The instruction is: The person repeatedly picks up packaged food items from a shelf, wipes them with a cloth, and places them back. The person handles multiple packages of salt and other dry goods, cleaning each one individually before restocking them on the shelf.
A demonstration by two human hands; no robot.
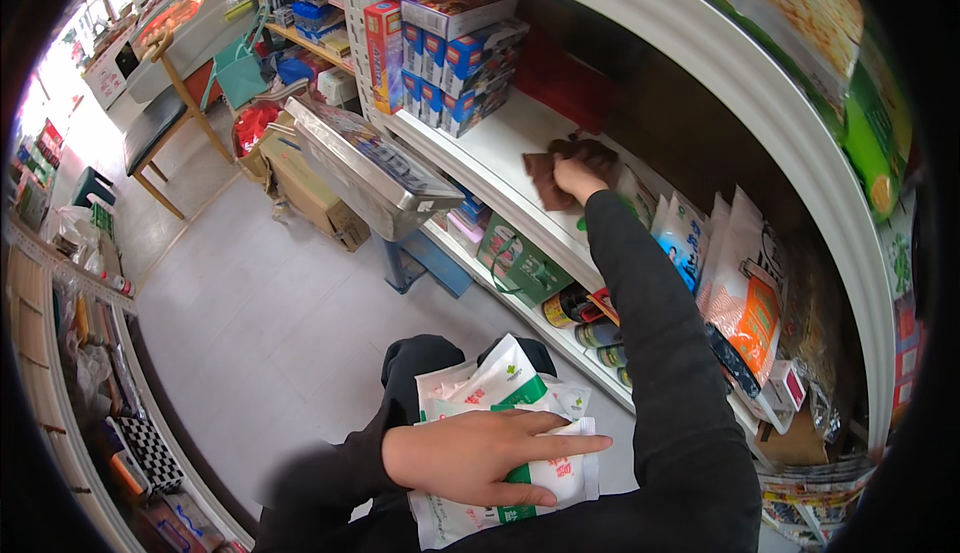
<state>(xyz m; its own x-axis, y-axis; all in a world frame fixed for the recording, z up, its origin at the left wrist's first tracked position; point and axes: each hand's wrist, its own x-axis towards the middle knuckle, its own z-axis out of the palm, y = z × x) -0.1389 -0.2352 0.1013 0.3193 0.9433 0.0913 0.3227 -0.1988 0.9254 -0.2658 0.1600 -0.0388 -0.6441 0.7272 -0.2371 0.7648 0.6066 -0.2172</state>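
Note:
My left hand (487, 457) lies across several white-and-green plastic packets (499, 380) on my lap, fingers spread over the top one and holding the pile against my legs. The packets bear red and green print. Up on the white metal shelf (491, 144), my right hand (577, 178) grips a brown cloth (547, 181) pressed to the shelf board. Part of the cloth is bunched behind the fingers. Just right of that hand stand white-and-blue bags (681, 234) and a larger white-and-orange bag (750, 313), partly behind my sleeve.
Blue boxes (472, 65) are stacked at the shelf's left. A metal-topped scale (375, 163) juts out before the shelf. Below are a green gift bag (521, 256) and jars (600, 333). A cardboard box (315, 189) and a chair (157, 125) stand farther off.

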